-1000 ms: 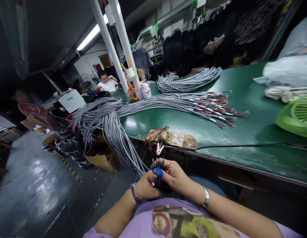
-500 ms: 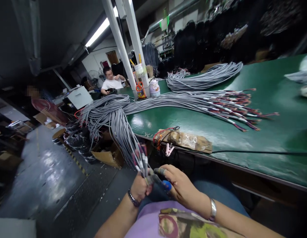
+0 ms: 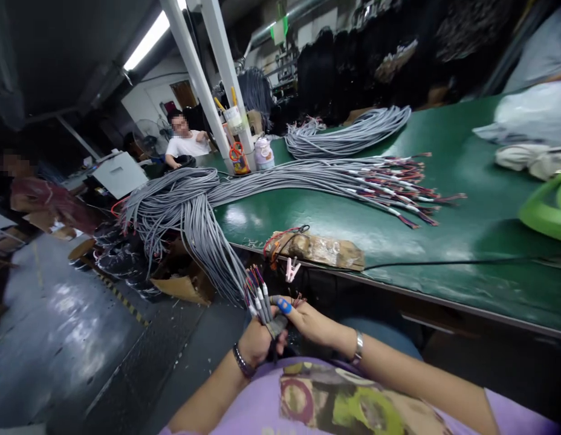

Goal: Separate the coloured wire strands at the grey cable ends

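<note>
My left hand (image 3: 257,339) is closed round a small bunch of grey cables (image 3: 259,296) whose stripped red and dark ends stick up above my fist. My right hand (image 3: 308,321), with blue tape on one fingertip, reaches to the same bunch and pinches at the cable ends. Both hands are low in front of my lap, just below the green table's edge (image 3: 398,284). The held cables run up to a large grey cable bundle (image 3: 203,211) hanging over the table's left end.
More grey cables with coloured ends (image 3: 389,181) lie across the table, with another coil (image 3: 348,136) behind. A brown taped block with a pink clip (image 3: 321,249) sits at the near edge. A green fan (image 3: 550,208) stands right. Two people (image 3: 183,142) sit at the back left.
The cable ends that my left hand raised half a second ago still stand up. My right hand has moved up to them. The camera swung slightly.
</note>
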`<state>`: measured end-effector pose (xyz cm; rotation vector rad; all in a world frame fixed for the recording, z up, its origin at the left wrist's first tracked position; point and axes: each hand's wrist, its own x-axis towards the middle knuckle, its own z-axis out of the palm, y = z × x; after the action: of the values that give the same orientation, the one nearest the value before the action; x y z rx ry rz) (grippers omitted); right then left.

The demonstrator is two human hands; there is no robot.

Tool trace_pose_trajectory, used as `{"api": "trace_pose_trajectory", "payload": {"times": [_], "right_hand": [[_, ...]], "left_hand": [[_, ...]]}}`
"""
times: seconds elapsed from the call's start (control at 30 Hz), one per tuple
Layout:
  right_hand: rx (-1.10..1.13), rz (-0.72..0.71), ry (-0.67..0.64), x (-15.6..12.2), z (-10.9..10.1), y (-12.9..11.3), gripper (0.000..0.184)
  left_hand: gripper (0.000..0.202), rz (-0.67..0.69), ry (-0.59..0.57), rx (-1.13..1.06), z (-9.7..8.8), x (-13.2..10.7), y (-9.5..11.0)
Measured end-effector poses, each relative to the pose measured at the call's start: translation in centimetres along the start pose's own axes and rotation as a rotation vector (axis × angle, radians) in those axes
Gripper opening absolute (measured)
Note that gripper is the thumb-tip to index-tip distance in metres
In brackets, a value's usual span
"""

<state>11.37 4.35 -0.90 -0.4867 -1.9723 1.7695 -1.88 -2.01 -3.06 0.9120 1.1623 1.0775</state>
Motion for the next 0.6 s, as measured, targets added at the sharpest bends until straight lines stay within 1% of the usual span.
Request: {"api": "trace_pose_trajectory", "payload": {"times": [0.07, 0.1, 0.17, 0.27, 0.33, 0.4, 0.5, 0.53, 0.6], "right_hand": [[0.016, -0.037, 0.063, 0.0, -0.7, 0.3, 0.054], [0.027, -0.033, 0.1, -0.2, -1.0, 0.7, 0.051], [0.095, 0.041, 0.153, -0.6, -1.5, 1.5, 0.048], [0.211, 0.171, 0.253, -1.2, -1.5, 2.5, 0.046], [0.23, 0.199, 0.31, -1.2, -1.4, 2.6, 0.044], [0.242, 0.2, 0.294, -0.9, -1.5, 2.3, 0.043], [0.278, 0.207, 0.155, -0.3, -2.3, 1.3, 0.041], [0.282, 0.21, 0.115, -0.1, -2.6, 1.0, 0.041], [0.277, 0.208, 0.077, 0.3, -3.1, 0.6, 0.041]], "left_hand": [[0.038, 0.047, 0.09, -0.015, 0.0, 0.0, -0.3], [0.038, 0.077, 0.13, -0.022, 0.0, -0.1, -0.3], [0.038, 0.105, 0.18, -0.031, 0.0, -0.1, -0.2], [0.037, 0.049, 0.177, -0.006, 0.1, -0.2, -0.1], [0.038, -0.016, 0.131, 0.025, 0.1, -0.2, 0.1], [0.038, -0.064, 0.065, 0.024, 0.1, -0.1, 0.4], [0.037, -0.151, -0.031, -0.044, -0.1, 0.4, 1.1], [0.037, -0.185, -0.049, -0.063, -0.2, 0.6, 1.3], [0.038, -0.231, -0.055, -0.075, -0.4, 1.0, 1.5]]}}
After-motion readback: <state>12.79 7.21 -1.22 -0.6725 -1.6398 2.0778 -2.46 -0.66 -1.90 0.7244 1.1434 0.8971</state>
